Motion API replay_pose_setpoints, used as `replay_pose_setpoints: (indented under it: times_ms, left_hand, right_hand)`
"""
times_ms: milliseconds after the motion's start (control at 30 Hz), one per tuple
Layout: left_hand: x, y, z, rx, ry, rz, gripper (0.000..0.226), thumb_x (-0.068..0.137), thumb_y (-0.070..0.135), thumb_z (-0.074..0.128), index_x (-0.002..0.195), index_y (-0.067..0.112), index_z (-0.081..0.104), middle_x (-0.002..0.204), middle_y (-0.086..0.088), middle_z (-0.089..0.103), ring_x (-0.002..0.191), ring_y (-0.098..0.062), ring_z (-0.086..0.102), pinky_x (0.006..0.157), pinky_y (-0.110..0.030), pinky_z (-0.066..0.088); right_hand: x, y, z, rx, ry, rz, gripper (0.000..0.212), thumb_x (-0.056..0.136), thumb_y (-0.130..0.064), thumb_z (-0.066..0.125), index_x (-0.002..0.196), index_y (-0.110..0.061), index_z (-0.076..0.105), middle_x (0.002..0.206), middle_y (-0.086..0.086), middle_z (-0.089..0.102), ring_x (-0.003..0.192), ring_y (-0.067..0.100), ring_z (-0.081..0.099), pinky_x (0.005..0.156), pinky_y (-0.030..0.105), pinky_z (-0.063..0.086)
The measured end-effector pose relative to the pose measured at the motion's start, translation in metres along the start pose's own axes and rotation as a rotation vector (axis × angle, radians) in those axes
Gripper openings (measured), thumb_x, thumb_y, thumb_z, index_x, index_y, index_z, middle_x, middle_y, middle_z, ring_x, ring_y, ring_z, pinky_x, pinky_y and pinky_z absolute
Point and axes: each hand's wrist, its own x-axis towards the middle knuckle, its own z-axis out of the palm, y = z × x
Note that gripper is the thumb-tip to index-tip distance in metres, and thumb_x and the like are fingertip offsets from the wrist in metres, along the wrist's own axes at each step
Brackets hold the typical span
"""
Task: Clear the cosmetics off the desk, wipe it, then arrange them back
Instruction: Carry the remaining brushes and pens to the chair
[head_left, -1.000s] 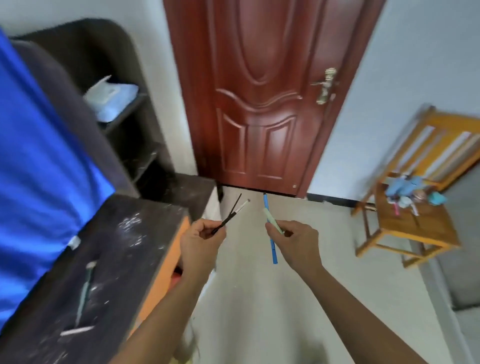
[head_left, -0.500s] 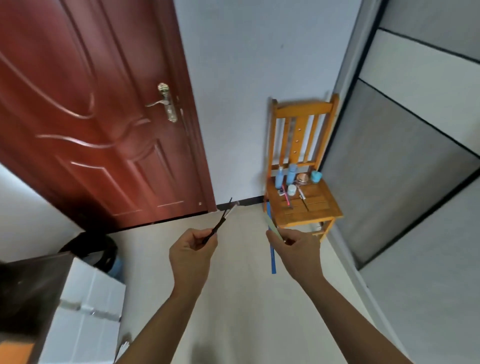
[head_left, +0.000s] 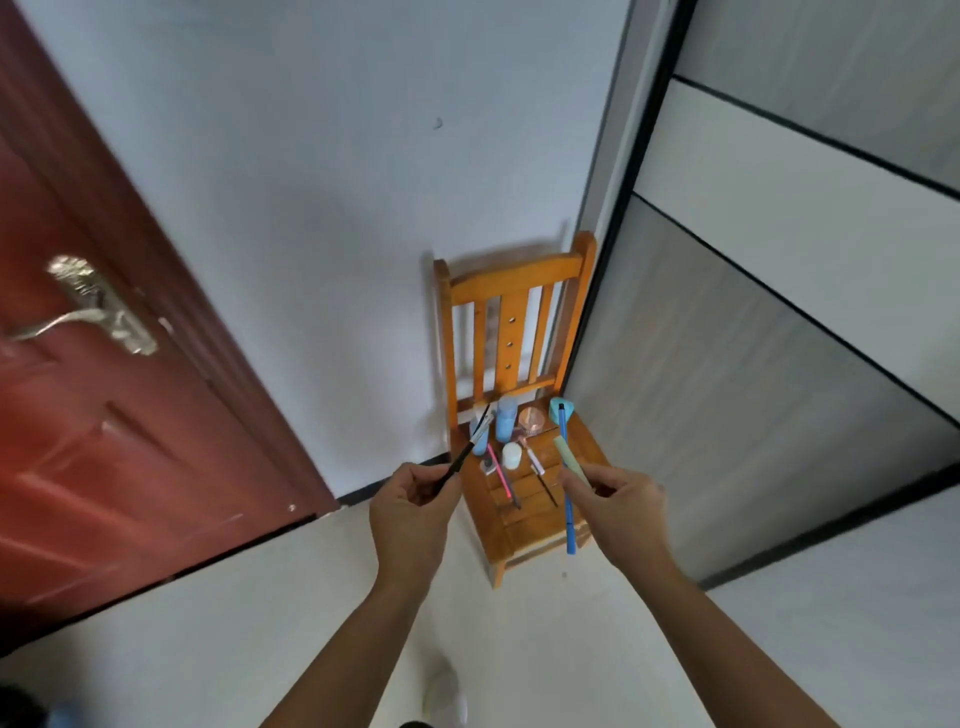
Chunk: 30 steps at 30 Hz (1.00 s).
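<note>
Both hands carry slim cosmetics in front of a wooden chair.

The left hand pinches thin black brushes; the right hand grips a blue pen-like stick and a pale green tube. Blue bottles, a white jar and pencils sit on the seat.

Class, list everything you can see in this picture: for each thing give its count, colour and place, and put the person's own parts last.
chair: one, orange wood, against the wall.
bottles: two, light blue, upright at the back of the seat.
round compact: one, pinkish, beside the bottles.
white jar: one, mid-seat.
pink pencil: one, lying on the seat.
door: one, red-brown, left, with a metal handle.
sliding panels: grey and white, right.
thin brushes: dark, apparently two, in the left hand.
blue pen and pale green stick: one each, in the right hand.
</note>
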Motion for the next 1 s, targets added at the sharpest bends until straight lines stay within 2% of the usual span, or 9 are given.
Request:
replay_pose_setpoints:
  times_ms: [100, 200, 333, 467, 600, 700, 767, 900, 1000]
  left_hand:
    - [0.047, 0.006, 0.043, 0.048, -0.038, -0.020, 0.014, 0.083, 0.004, 0.076, 0.083, 0.017, 0.072, 0.078, 0.009, 0.074, 0.076, -0.005, 0.070, 0.057, -0.011, 0.050]
    - [0.078, 0.001, 0.083, 0.089, -0.063, -0.047, 0.013, 0.085, 0.007, 0.076, 0.086, 0.019, 0.071, 0.079, 0.013, 0.073, 0.077, -0.001, 0.069, 0.056, -0.010, 0.050]
    - [0.106, -0.022, 0.132, 0.123, -0.012, -0.124, 0.012, 0.086, 0.012, 0.076, 0.088, 0.022, 0.070, 0.086, 0.009, 0.074, 0.085, -0.007, 0.071, 0.061, -0.015, 0.055]
    - [0.121, -0.052, 0.181, 0.140, 0.097, -0.205, 0.009, 0.086, 0.014, 0.076, 0.091, 0.020, 0.070, 0.090, 0.007, 0.075, 0.087, -0.011, 0.071, 0.072, -0.026, 0.059]
    - [0.129, -0.092, 0.233, 0.156, 0.278, -0.322, 0.007, 0.087, 0.017, 0.075, 0.087, 0.021, 0.070, 0.080, 0.013, 0.073, 0.078, -0.007, 0.070, 0.063, -0.018, 0.055]
    - [0.140, -0.137, 0.271, 0.133, 0.383, -0.444, 0.007, 0.085, 0.013, 0.075, 0.085, 0.018, 0.070, 0.078, 0.007, 0.073, 0.076, -0.013, 0.070, 0.071, -0.031, 0.059]
    - [0.146, -0.173, 0.293, 0.100, 0.427, -0.523, 0.007, 0.085, 0.012, 0.075, 0.085, 0.017, 0.070, 0.082, 0.002, 0.073, 0.082, -0.021, 0.070, 0.075, -0.036, 0.060]
    - [0.161, -0.255, 0.323, 0.080, 0.473, -0.663, 0.009, 0.086, 0.009, 0.075, 0.086, 0.017, 0.070, 0.083, 0.001, 0.073, 0.084, -0.020, 0.072, 0.066, -0.021, 0.054]
    - [0.180, -0.313, 0.337, 0.087, 0.493, -0.721, 0.010, 0.086, 0.008, 0.074, 0.087, 0.016, 0.069, 0.082, 0.002, 0.073, 0.082, -0.018, 0.072, 0.062, -0.018, 0.052]
  right_hand:
    - [0.049, -0.002, 0.001, -0.037, 0.036, 0.064, 0.011, 0.082, -0.042, 0.078, 0.088, -0.033, 0.081, 0.064, -0.019, 0.070, 0.060, 0.013, 0.063, 0.052, 0.028, 0.054]
    - [0.092, 0.008, 0.001, -0.038, 0.026, 0.120, 0.015, 0.083, -0.038, 0.079, 0.093, -0.028, 0.082, 0.063, -0.015, 0.071, 0.057, 0.019, 0.062, 0.055, 0.035, 0.057]
    - [0.150, 0.032, 0.003, -0.060, -0.037, 0.115, 0.013, 0.084, -0.038, 0.078, 0.091, -0.028, 0.082, 0.061, -0.015, 0.069, 0.048, 0.005, 0.053, 0.046, 0.020, 0.046]
    - [0.216, 0.071, 0.005, -0.074, -0.172, 0.128, 0.009, 0.087, -0.039, 0.076, 0.086, -0.031, 0.080, 0.063, -0.010, 0.070, 0.051, 0.009, 0.056, 0.051, 0.027, 0.049]
    - [0.280, 0.119, 0.010, -0.128, -0.320, 0.167, 0.013, 0.089, -0.046, 0.073, 0.080, -0.035, 0.073, 0.066, -0.023, 0.068, 0.064, 0.000, 0.064, 0.048, 0.011, 0.044]
    - [0.320, 0.162, 0.020, -0.186, -0.407, 0.198, 0.021, 0.089, -0.048, 0.071, 0.071, -0.037, 0.070, 0.062, -0.025, 0.066, 0.063, -0.004, 0.062, 0.051, 0.016, 0.042]
    - [0.338, 0.194, 0.029, -0.228, -0.455, 0.212, 0.020, 0.088, -0.048, 0.071, 0.071, -0.038, 0.069, 0.062, -0.023, 0.066, 0.065, -0.005, 0.063, 0.050, 0.013, 0.040]
    - [0.367, 0.268, 0.056, -0.300, -0.509, 0.251, 0.022, 0.089, -0.046, 0.071, 0.074, -0.029, 0.071, 0.059, -0.012, 0.063, 0.055, 0.004, 0.059, 0.046, 0.010, 0.037]
    - [0.381, 0.323, 0.083, -0.347, -0.525, 0.272, 0.027, 0.092, -0.046, 0.068, 0.079, -0.023, 0.073, 0.057, -0.012, 0.058, 0.053, 0.005, 0.055, 0.042, 0.008, 0.034]
